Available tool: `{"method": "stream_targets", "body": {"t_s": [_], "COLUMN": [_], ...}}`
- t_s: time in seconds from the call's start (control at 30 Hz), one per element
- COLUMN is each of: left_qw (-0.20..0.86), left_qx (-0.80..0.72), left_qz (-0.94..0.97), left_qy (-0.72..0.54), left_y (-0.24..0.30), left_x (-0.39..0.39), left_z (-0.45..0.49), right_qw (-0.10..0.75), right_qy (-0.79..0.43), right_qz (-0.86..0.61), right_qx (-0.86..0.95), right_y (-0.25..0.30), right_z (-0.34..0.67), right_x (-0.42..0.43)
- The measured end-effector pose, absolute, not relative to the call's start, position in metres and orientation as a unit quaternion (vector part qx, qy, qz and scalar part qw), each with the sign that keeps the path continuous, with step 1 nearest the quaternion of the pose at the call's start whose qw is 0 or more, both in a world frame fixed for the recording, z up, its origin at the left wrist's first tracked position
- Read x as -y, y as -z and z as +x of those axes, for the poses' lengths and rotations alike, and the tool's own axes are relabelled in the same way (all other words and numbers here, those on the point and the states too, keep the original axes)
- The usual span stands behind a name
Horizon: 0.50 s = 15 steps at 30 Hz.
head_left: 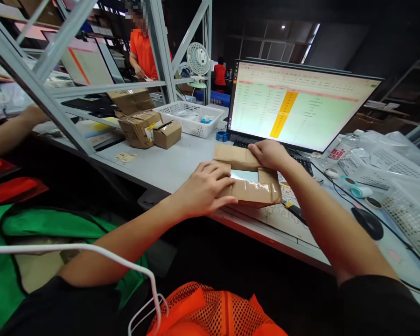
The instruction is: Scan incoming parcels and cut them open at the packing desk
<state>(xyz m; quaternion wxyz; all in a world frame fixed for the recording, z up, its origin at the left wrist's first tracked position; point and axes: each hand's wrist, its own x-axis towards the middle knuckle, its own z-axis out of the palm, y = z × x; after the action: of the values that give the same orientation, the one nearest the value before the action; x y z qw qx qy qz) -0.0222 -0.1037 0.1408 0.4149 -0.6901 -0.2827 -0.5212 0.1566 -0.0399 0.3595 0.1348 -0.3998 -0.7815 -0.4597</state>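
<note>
A small brown cardboard box with clear tape sits near the front edge of the desk, its top flaps partly open. Something pale and flat shows in the opening. My left hand grips the box's left side, thumb along the near face and fingers over the top. At the far side, my right hand pinches the raised flap between thumb and fingers. A yellow and black utility knife lies just right of the box, under my right forearm.
Behind the box stand a monitor and a keyboard. Back left are a white basket, cartons and a tape roll. A mouse, bottle and white baskets lie right. A person in orange stands beyond the metal frame.
</note>
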Motion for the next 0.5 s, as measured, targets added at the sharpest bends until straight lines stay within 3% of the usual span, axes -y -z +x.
{"method": "stream_targets", "body": {"t_s": [0.1,0.2,0.5], "left_qw": [0.268,0.2,0.302], "left_qx": [0.295,0.325,0.505], "left_qz": [-0.726,-0.776,-0.755], "left_qy": [0.561,0.502,0.289], "left_y": [-0.163,-0.179,-0.226], "left_x": [0.129,0.146,0.127], "left_z": [-0.02,-0.015,0.015], "right_qw": [0.128,0.141,0.171], "right_qy": [0.394,0.362,0.336], "right_qz": [-0.418,-0.424,-0.404], "right_qx": [0.809,0.818,0.833], "right_y": [-0.366,-0.364,-0.354], "right_z": [0.155,0.158,0.158], "right_x": [0.02,0.014,0.019]}}
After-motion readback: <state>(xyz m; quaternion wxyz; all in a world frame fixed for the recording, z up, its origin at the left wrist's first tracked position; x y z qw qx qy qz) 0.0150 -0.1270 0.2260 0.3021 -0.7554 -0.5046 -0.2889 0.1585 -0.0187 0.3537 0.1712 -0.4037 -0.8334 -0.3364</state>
